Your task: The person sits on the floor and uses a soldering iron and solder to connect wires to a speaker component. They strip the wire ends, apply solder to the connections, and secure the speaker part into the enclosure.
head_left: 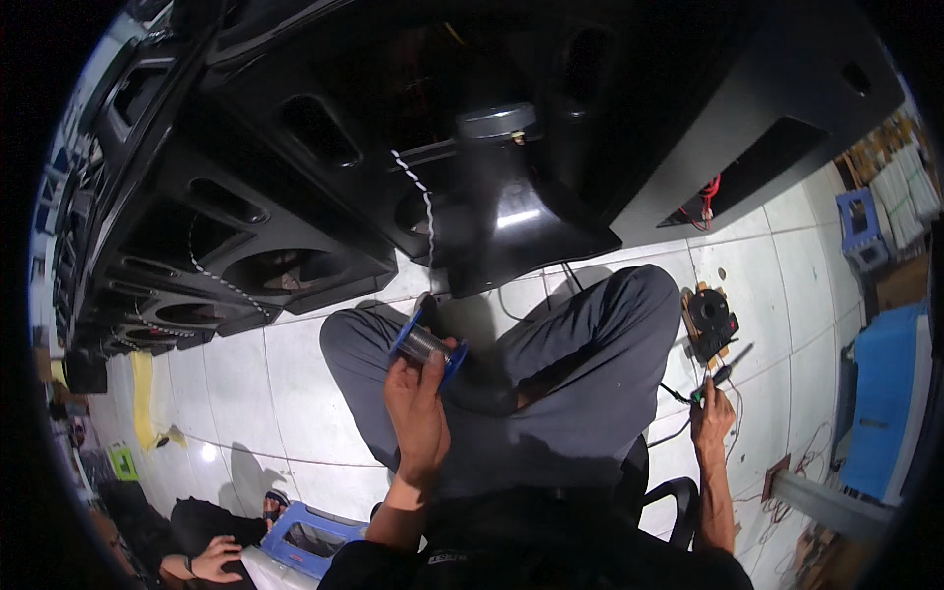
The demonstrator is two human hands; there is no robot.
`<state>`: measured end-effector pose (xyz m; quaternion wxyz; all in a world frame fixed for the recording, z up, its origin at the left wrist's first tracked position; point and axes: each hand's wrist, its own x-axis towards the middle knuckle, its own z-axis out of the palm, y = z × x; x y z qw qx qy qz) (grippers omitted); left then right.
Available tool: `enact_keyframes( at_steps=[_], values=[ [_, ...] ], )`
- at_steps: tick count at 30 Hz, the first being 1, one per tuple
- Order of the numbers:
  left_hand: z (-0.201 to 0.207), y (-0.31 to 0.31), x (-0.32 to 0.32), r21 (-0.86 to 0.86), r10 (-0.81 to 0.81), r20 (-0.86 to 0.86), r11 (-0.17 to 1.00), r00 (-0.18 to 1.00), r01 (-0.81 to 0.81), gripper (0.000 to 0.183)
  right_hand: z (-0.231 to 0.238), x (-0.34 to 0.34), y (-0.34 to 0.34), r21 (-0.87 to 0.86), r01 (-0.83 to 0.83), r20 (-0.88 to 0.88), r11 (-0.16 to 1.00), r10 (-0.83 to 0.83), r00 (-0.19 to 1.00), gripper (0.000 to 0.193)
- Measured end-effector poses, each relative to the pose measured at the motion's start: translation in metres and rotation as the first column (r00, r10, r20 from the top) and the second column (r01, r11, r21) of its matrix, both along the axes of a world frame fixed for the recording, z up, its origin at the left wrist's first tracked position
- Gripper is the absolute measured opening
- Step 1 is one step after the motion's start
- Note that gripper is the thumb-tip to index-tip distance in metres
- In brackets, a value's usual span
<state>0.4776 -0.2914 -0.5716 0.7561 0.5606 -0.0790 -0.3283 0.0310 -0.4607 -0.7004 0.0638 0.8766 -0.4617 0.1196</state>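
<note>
My left hand point(418, 403) is closed round a spool of solder wire point(425, 346) with blue end discs, held above my lap. Out to the right, my right hand point(711, 423) is closed on a thin dark soldering iron point(726, 374) with a cord beside it. Just beyond that hand, a round black part point(708, 313) rests on a small wooden base on the floor. Ahead of me, a glossy black speaker horn point(531, 231) with a round driver point(498, 122) leans at a large black speaker cabinet point(324, 177). A twisted black-and-white wire point(425, 197) hangs from the cabinet opening.
More black cabinets point(197, 265) line the left. Red wires point(708, 195) show in the right cabinet's opening. A blue stool point(860, 226) and a blue panel point(880, 403) stand at right. At lower left, another person's hand point(214, 560) is near a blue plastic stool point(315, 531).
</note>
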Motion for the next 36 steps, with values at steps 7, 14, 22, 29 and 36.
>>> enact_keyframes(
  at_steps=[7,14,22,29,36],
  values=[
    [0.039,-0.014,0.010,0.026,0.080,0.250,0.996,0.965,-0.089,0.041,0.023,-0.066,-0.051,-0.441,0.507,0.311,0.741,-0.403,0.861,0.016],
    [0.046,-0.031,0.019,-0.101,0.134,0.271,0.989,0.953,-0.110,0.041,0.140,-0.046,-0.077,-0.347,0.412,0.905,0.842,0.186,0.382,0.035],
    [0.076,-0.083,0.037,-0.042,0.146,0.505,0.989,0.851,-0.145,0.045,0.124,0.183,-0.034,-0.243,-0.213,0.895,0.946,0.304,0.328,0.037],
    [0.078,-0.103,0.048,-0.018,0.078,0.515,0.997,0.854,-0.081,0.044,0.139,0.242,-0.050,-0.437,-0.466,0.655,0.770,0.627,0.422,0.047],
    [0.075,-0.117,0.050,-0.005,0.082,0.547,0.996,0.833,-0.094,0.046,0.137,0.252,-0.059,-0.442,-0.538,0.676,0.718,0.661,0.326,0.037]
  ],
)
